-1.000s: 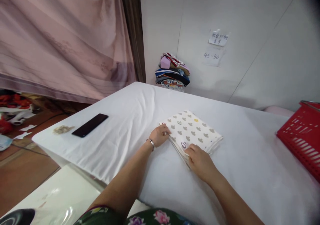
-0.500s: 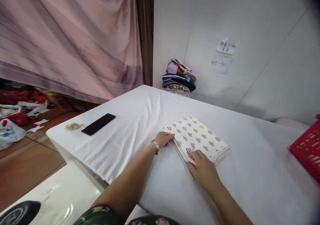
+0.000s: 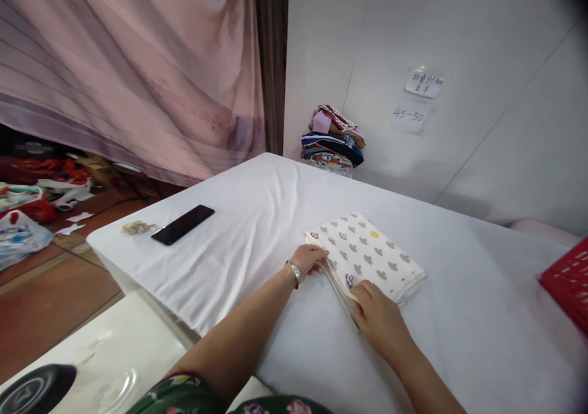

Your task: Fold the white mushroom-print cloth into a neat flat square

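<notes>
- White cloth (image 3: 367, 248), printed with grey mouse-head shapes and a few outlined ones in red, purple and yellow, lies folded in several layers; take it as the middle of the clock for every direction below.
- Left hand (image 3: 309, 258): at the cloth's 9 o'clock, its fingers grasping the near-left edge; a silvery bracelet (image 3: 295, 273) circles the wrist.
- Right hand (image 3: 379, 316): at 6 o'clock, grasping the same edge farther along, with fingers on the printed face. Between the two hands the layers show slightly parted.
- White sheet (image 3: 459, 316): covers the table under the cloth, smooth around 4 o'clock and wrinkled toward 9 and 10.
- Black phone (image 3: 184, 225): lies flat toward 9 o'clock, well apart from the hands, with a pale tuft (image 3: 136, 227) just beyond it, near the table's corner.
- Stack of folded fabrics (image 3: 333, 138): at 11 o'clock, past the table's far edge, mixed in colour.
- Two paper notes (image 3: 423, 83): on the pale wall at about 1 o'clock, the lower one reading "45-50".
- Red basket (image 3: 569, 282): between 3 and 4 o'clock, cut off by the view.
- Pink curtain (image 3: 138, 77): hangs at 10 o'clock.
</notes>
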Tool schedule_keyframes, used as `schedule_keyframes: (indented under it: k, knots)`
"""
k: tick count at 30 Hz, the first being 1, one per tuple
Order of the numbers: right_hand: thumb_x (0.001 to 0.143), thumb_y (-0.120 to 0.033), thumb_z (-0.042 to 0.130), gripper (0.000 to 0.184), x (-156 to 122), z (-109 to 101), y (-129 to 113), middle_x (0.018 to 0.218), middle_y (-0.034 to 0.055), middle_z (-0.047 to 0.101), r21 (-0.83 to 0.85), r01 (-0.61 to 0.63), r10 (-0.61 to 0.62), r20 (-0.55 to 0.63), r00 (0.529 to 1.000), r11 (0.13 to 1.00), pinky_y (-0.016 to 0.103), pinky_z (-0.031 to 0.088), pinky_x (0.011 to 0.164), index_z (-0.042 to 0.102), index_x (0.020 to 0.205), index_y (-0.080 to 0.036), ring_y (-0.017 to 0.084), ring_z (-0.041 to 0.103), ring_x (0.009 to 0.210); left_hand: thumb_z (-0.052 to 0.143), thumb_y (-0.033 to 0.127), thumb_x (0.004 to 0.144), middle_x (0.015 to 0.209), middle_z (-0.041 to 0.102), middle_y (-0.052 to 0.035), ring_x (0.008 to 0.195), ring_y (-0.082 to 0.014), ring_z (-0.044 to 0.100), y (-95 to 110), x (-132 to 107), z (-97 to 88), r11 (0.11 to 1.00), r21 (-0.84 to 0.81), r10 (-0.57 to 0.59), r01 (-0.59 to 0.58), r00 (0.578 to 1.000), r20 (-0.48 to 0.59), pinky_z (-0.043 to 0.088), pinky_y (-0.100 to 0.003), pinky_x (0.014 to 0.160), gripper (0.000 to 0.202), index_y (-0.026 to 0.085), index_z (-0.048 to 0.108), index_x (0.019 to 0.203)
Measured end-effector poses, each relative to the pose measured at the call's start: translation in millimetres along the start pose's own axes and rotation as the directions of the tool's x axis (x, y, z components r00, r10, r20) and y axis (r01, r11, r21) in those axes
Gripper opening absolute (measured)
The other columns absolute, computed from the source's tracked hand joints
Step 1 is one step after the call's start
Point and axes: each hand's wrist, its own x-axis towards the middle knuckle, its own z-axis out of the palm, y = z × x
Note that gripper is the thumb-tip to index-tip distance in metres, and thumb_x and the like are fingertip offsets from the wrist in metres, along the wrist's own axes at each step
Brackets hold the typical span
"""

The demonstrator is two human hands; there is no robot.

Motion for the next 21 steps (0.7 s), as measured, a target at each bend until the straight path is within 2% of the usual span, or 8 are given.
schedule_keyframes:
  k: [5, 10, 16, 21]
  knots:
    - [0.081, -0.012, 0.037, 0.02, 1, -1, -1, 0.087, 0.0048, 0.055, -0.042, 0.014, -0.014, 0.001, 1.0, 0.999, 0.026, 0.039, 0.062, 0.055, 0.088, -0.02, 0.016, 0.054, 0.076, 0.057, 0.02, 0.075, 0.059, 0.059, 0.0039, 0.041, -0.0065, 0.055, 0, -1, 5.0, 1.0, -0.013, 0.011, -0.012, 0.999, -0.038, 0.029, -0.015, 0.034, 0.013, 0.016, 0.046, 0.068]
    - [0.078, -0.008, 0.039, 0.018, 3, 2, -5, 0.087, 0.0043, 0.054, -0.067, -0.026, 0.031, 0.077, 0.997, 0.997, 0.026, 0.037, 0.061, 0.053, 0.082, -0.019, 0.016, 0.052, 0.076, 0.054, 0.015, 0.074, 0.055, 0.059, 0.004, 0.042, -0.0098, 0.058, -3, 2, 5.4, 0.999, 0.051, 0.001, 0.0, 1.0, -0.023, 0.036, -0.016, 0.035, 0.012, 0.017, 0.044, 0.068]
    - [0.072, -0.007, 0.044, 0.023, 6, 6, -11, 0.093, 0.006, 0.053, -0.093, -0.054, 0.061, 0.078, 0.995, 0.994, 0.028, 0.037, 0.065, 0.052, 0.09, -0.019, 0.019, 0.05, 0.08, 0.048, 0.011, 0.075, 0.043, 0.055, 0.006, 0.032, -0.0099, 0.05, -10, 10, 4.6, 0.988, 0.144, 0.052, -0.05, 0.999, -0.013, 0.037, -0.018, 0.033, 0.013, 0.019, 0.039, 0.07]
    - [0.07, -0.006, 0.043, 0.025, 5, 2, -14, 0.094, 0.0055, 0.053, -0.077, -0.079, 0.086, 0.103, 0.991, 0.994, 0.029, 0.038, 0.067, 0.052, 0.089, -0.019, 0.019, 0.05, 0.081, 0.047, 0.012, 0.077, 0.045, 0.057, 0.0053, 0.036, -0.009, 0.053, -14, 11, 6.2, 0.992, 0.104, 0.072, -0.069, 0.997, -0.028, 0.04, -0.016, 0.036, 0.015, 0.02, 0.036, 0.069]
